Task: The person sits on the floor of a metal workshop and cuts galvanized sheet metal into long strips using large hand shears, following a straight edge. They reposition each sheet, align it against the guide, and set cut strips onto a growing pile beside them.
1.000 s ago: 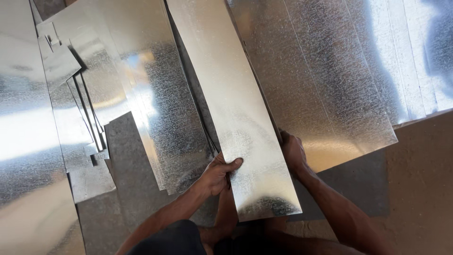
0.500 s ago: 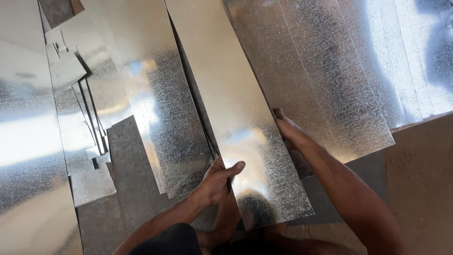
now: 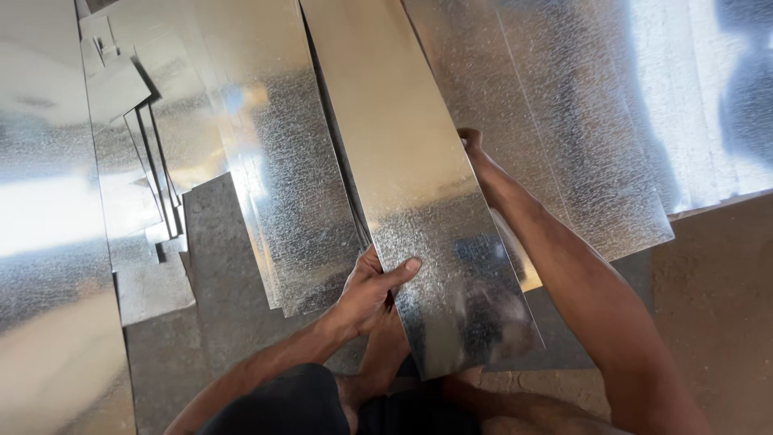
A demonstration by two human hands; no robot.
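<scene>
The long galvanized strip (image 3: pixel 419 185) is the piece in hand here, a narrow sheet of bright spangled metal, and everything else reads off it. Its long axis runs from just above the person's lap up and away to the top edge of the view, leaning slightly to the left as it goes. The near end hangs over the knees, the far end runs out of frame.

The left hand (image 3: pixel 366 294) clamps the strip's left edge close to the near end, thumb laid flat across the top face, fingers curled under, a firm pinch on the sheet. The right hand (image 3: pixel 471 143) sits on the opposite edge, well farther up the strip, fingers wrapped over that right edge; only the fingertips and knuckles show, so how tightly it closes I cannot tell, though it is clearly in contact with the metal. So the two grips are staggered along the length: left near, right far, with the right forearm lying alongside the strip's right edge.

To the left of the strip, a wider spangled sheet (image 3: pixel 282 201) lies flat, partly under it, and beyond that a stack of narrow offcuts (image 3: pixel 137 169) with notched ends. To the strip's right, broad sheets (image 3: pixel 564 137) fan out, overlapping. Grey floor (image 3: pixel 217 274) shows between the pieces on the left, near the strip's near end.
</scene>
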